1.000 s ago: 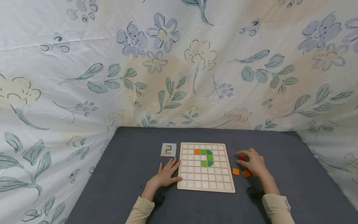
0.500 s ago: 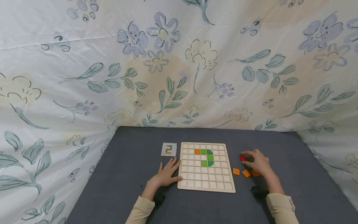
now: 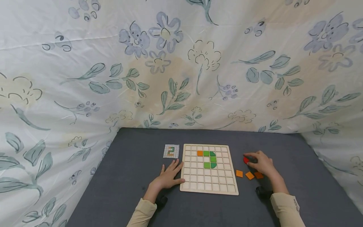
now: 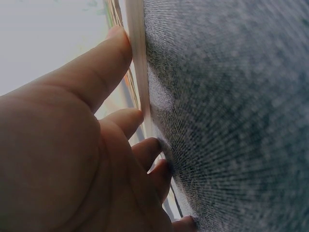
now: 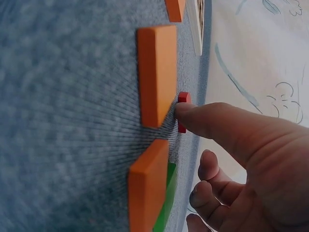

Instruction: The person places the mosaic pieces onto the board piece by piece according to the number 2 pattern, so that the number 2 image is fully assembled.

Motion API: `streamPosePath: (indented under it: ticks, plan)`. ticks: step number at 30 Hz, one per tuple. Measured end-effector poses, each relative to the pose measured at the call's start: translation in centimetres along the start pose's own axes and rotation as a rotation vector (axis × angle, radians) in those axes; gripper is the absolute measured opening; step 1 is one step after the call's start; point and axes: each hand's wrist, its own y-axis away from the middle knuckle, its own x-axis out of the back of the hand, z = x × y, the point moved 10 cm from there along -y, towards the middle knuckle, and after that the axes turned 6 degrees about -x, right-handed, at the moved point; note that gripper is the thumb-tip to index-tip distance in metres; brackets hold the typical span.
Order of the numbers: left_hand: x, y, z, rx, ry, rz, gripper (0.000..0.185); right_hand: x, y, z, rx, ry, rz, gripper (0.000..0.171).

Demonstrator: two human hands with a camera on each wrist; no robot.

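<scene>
Piece in red sits to the right of the gridded board, beyond the orange tiles, looking rounded, no clear long axis! Right hand is clearly nearer, palm to the piece's right, thumb and forefinger pinching it. And across on the opposite side, left hand spreads its fingers, touching the board's left edge.

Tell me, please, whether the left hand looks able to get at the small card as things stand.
Probably yes: the left hand touches the board, just below the card in the head view, and nothing visible blocks the way.
</scene>
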Motion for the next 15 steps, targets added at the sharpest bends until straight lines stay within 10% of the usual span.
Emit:
streamPosePath:
  ticks: [15]
  plan:
    - [-0.08, -0.12, -0.23, -0.007, 0.0, 0.001, 0.075, -0.12, 0.22, -0.02, 0.029, -0.009, 0.016, 0.029]
